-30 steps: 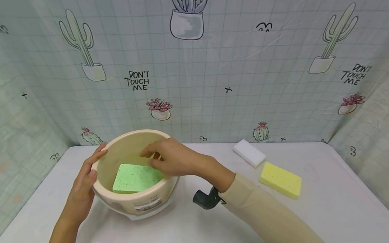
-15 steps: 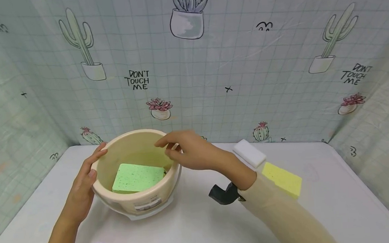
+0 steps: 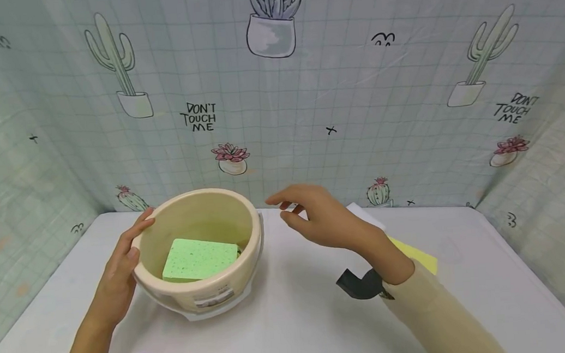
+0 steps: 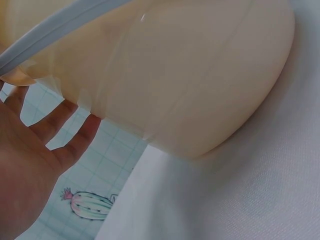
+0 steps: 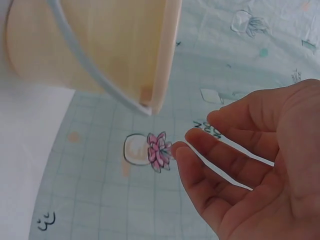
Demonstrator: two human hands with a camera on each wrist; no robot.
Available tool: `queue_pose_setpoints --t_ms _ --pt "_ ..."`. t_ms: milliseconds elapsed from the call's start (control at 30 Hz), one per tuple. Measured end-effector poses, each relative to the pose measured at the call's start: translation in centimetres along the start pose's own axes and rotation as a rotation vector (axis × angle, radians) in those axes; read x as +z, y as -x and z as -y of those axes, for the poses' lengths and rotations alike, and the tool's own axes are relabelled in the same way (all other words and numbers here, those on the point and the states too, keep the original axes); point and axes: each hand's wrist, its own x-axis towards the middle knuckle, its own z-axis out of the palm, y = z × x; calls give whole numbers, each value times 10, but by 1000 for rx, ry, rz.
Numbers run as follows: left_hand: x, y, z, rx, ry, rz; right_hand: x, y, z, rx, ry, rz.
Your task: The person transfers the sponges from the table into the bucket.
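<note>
A cream plastic bucket (image 3: 199, 291) stands on the white table, with a green sponge (image 3: 199, 258) lying flat inside it. My left hand (image 3: 121, 264) rests against the bucket's left wall, fingers straight along the rim; in the left wrist view the palm (image 4: 30, 165) lies against the bucket (image 4: 190, 80). My right hand (image 3: 315, 215) hovers empty to the right of the bucket, fingers loosely spread. In the right wrist view that hand (image 5: 250, 165) is apart from the bucket (image 5: 100, 45). A yellow sponge (image 3: 418, 254) and a white sponge (image 3: 364, 214) lie behind my right wrist, partly hidden.
A cactus-print curtain (image 3: 325, 86) walls the table on the back and both sides. The bucket's pale handle (image 3: 261, 227) hangs down on its right side. Bare white tabletop (image 3: 292, 318) lies in front of the bucket.
My right hand has drawn out of the bucket and moved right, away from the green sponge, which stays inside. The left hand and the bucket have not moved.
</note>
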Motion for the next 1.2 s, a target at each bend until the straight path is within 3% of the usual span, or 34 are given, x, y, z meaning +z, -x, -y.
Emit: queue_pose_setpoints --t_ms 367,1000,1200 --pt "0 0 0 -13 -2 -6 -7 33 -29 38 14 -83" --pt "2 -1 -1 -25 14 -19 -11 85 -88 283 14 -238" --pt "2 0 0 -41 11 -28 -8 98 -101 334 -4 -249"
